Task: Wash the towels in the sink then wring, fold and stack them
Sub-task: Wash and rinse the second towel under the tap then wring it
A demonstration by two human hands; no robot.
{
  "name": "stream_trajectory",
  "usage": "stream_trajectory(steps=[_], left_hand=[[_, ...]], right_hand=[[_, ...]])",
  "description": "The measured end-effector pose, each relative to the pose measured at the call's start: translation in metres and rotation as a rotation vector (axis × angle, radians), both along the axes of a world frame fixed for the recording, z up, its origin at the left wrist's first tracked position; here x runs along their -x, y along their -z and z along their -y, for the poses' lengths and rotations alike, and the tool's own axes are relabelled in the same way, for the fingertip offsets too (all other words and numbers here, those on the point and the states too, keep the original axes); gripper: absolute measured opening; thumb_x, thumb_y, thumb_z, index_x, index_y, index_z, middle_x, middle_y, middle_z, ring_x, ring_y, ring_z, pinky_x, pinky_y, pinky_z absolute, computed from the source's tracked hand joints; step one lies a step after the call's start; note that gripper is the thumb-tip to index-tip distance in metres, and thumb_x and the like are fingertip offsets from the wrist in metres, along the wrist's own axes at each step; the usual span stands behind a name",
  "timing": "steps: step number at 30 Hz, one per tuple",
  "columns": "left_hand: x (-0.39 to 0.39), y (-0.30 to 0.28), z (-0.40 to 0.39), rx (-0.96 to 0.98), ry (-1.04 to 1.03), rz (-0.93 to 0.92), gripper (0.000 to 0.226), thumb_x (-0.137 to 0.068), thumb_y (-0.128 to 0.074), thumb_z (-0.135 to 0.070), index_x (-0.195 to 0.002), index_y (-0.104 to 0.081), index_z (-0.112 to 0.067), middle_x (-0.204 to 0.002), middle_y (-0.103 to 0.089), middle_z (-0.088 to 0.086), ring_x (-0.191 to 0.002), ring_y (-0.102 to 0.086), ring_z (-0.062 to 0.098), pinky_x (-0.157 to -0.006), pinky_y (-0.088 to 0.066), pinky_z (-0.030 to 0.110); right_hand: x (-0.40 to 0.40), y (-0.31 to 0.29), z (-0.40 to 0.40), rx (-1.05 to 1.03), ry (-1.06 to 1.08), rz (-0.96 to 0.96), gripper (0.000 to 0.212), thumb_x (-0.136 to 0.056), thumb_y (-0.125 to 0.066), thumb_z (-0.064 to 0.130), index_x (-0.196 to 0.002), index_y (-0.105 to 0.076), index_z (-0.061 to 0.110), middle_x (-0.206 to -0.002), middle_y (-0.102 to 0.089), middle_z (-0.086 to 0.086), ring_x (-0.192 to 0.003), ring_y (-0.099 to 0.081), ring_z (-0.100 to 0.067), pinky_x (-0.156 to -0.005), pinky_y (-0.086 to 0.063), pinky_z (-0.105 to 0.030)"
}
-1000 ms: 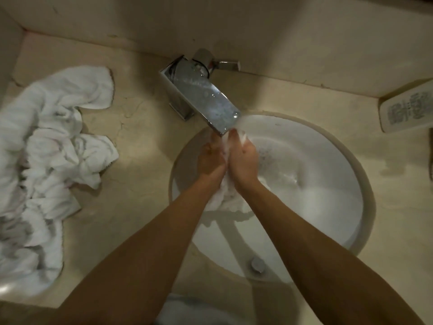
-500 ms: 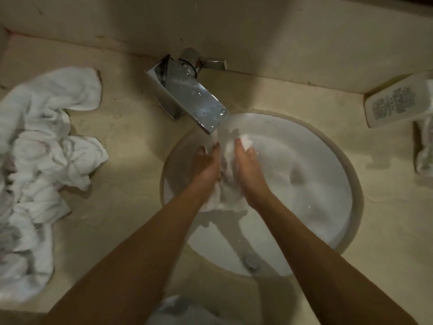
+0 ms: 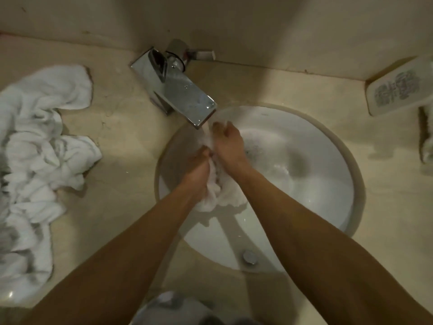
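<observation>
On the left of the beige stone desk (image 3: 121, 174) lies a crumpled heap of white terry towels (image 3: 35, 165), seemingly waiting their turn. Right of it, the square chrome tap (image 3: 178, 97) runs water into the round white sink basin (image 3: 328, 160). Under the stream, the left hand (image 3: 196, 172) and right hand (image 3: 228, 144) are pressed close together, both clamped on a small wet white towel (image 3: 218, 195) bunched between them above the basin. At the far right stands a white patterned soap dish (image 3: 396, 90).

The washing step looks to be in hand. Next would likely come more rubbing under the water, then a firm twist over the basin to wring it.
</observation>
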State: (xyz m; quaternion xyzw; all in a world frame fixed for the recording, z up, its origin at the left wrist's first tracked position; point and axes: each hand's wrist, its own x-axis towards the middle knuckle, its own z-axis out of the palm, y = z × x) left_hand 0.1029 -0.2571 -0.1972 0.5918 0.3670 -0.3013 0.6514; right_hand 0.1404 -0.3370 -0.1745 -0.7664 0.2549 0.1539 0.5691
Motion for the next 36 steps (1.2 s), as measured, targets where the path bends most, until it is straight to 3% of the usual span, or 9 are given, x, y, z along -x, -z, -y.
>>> stream_trajectory(steps=[4,8,15,19,22,25,28,30,36], left_hand=[[0.010,-0.015,-0.011,0.089,-0.366,-0.037,0.025,-0.099,-0.045,-0.014,-0.083,-0.062,-0.011,-0.071,-0.062,0.004,-0.061,-0.056,0.016,-0.057,-0.045,0.025],[0.019,-0.016,-0.023,0.193,-0.481,-0.197,0.035,-0.101,-0.041,-0.023,-0.117,-0.062,0.001,-0.087,-0.066,0.009,-0.095,-0.064,0.030,-0.087,-0.045,0.032],[0.042,-0.062,-0.040,0.461,-0.270,-0.127,0.042,-0.085,-0.051,-0.014,-0.123,-0.061,0.001,-0.122,-0.063,0.019,-0.111,-0.061,0.034,-0.103,-0.045,0.043],[0.031,-0.095,-0.053,-0.162,0.212,0.195,0.016,-0.083,-0.066,-0.013,-0.097,-0.071,-0.008,-0.098,-0.072,0.016,-0.084,-0.067,0.031,-0.076,-0.053,0.038],[0.023,-0.117,-0.069,-0.514,0.485,0.520,0.010,-0.086,-0.067,-0.020,-0.082,-0.072,-0.012,-0.078,-0.069,0.008,-0.069,-0.063,0.021,-0.066,-0.049,0.034],[0.024,-0.132,-0.084,-0.793,0.515,0.846,0.017,-0.082,-0.064,-0.019,-0.072,-0.070,-0.007,-0.064,-0.058,0.011,-0.059,-0.046,0.018,-0.060,-0.037,0.031],[0.034,-0.143,-0.098,-0.713,0.339,0.817,0.017,-0.090,-0.062,-0.011,-0.099,-0.075,-0.016,-0.073,-0.066,0.007,-0.059,-0.049,0.012,-0.058,-0.038,0.028],[0.042,-0.145,-0.102,-0.503,0.236,0.727,0.016,-0.096,-0.055,-0.012,-0.102,-0.069,-0.016,-0.069,-0.065,0.002,-0.049,-0.052,0.013,-0.051,-0.042,0.026],[0.044,-0.151,-0.104,-0.246,0.095,0.754,0.009,-0.091,-0.054,-0.008,-0.099,-0.058,-0.010,-0.101,-0.065,0.001,-0.099,-0.065,0.021,-0.079,-0.058,0.038]], right_hand=[[0.017,-0.007,0.014,-0.533,0.206,-0.143,0.022,-0.093,-0.065,0.025,-0.107,-0.057,0.010,-0.100,-0.070,-0.015,-0.088,-0.072,-0.029,-0.074,-0.061,-0.046],[0.059,-0.004,0.042,-0.805,0.268,-0.368,0.036,-0.090,-0.051,-0.004,-0.125,-0.052,0.000,-0.107,-0.065,-0.025,-0.090,-0.069,-0.033,-0.069,-0.061,-0.042],[0.087,-0.034,0.102,-0.431,0.085,-0.106,0.036,-0.077,-0.051,-0.003,-0.109,-0.068,0.001,-0.096,-0.072,-0.012,-0.095,-0.068,-0.031,-0.076,-0.056,-0.033],[0.089,-0.083,0.128,-0.126,-0.184,0.156,0.032,-0.076,-0.049,-0.015,-0.076,-0.064,0.014,-0.066,-0.065,0.013,-0.064,-0.061,0.000,-0.056,-0.044,-0.012],[0.088,-0.098,0.145,0.229,-0.317,0.319,0.020,-0.078,-0.054,-0.021,-0.078,-0.069,-0.008,-0.077,-0.061,-0.008,-0.078,-0.059,-0.022,-0.063,-0.044,-0.031],[0.100,-0.112,0.153,0.449,-0.364,0.377,0.024,-0.087,-0.057,-0.011,-0.095,-0.075,0.002,-0.082,-0.062,-0.001,-0.088,-0.060,-0.021,-0.069,-0.041,-0.022],[0.117,-0.117,0.163,0.369,-0.279,0.323,0.041,-0.098,-0.048,0.001,-0.121,-0.068,0.028,-0.091,-0.066,0.015,-0.069,-0.062,0.002,-0.063,-0.045,-0.009],[0.122,-0.120,0.169,0.310,-0.200,0.294,0.042,-0.100,-0.046,0.006,-0.126,-0.066,0.032,-0.089,-0.072,0.002,-0.065,-0.068,-0.011,-0.068,-0.059,-0.027],[0.122,-0.152,0.160,-0.171,0.142,0.221,0.022,-0.091,-0.049,-0.010,-0.083,-0.063,0.005,-0.082,-0.069,-0.011,-0.086,-0.069,-0.028,-0.082,-0.061,-0.035]])
